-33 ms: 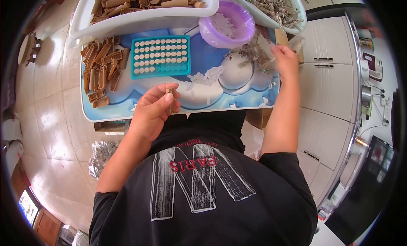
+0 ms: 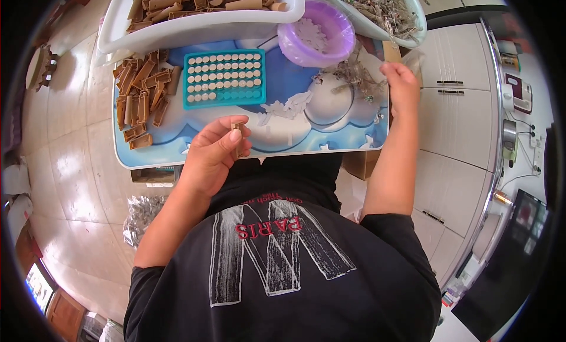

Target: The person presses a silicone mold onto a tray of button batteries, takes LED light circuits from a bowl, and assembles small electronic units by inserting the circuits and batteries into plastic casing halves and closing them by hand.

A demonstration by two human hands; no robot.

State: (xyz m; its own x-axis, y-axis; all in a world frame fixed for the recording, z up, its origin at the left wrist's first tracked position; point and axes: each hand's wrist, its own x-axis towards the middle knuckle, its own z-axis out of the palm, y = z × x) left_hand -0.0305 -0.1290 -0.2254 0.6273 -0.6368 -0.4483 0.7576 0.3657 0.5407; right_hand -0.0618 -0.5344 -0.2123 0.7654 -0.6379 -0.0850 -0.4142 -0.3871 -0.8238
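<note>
Near the table's front edge, my left hand (image 2: 215,150) is closed around a small brown plastic piece (image 2: 237,140), held upright between thumb and fingers. My right hand (image 2: 402,88) is over the table's right edge with its fingers pinched together. What it pinches, if anything, is too small to make out. Beside it lies a tangled heap of small clear and metallic parts (image 2: 356,74). A teal tray (image 2: 223,104) holds rows of round white discs, and its front row is only partly filled. Brown trough-shaped pieces (image 2: 141,88) are piled at the table's left.
White paper-like bits (image 2: 286,106) lie mid-table. Behind stand a white bin (image 2: 200,32) of brown pieces, a purple lined bowl (image 2: 289,50) with white bits, and a pale tub (image 2: 420,30) of tangled parts. Cabinets (image 2: 454,118) flank the right side.
My right hand has shifted slightly to the right, away from the tangled heap. The left hand and its brown piece have stayed put.
</note>
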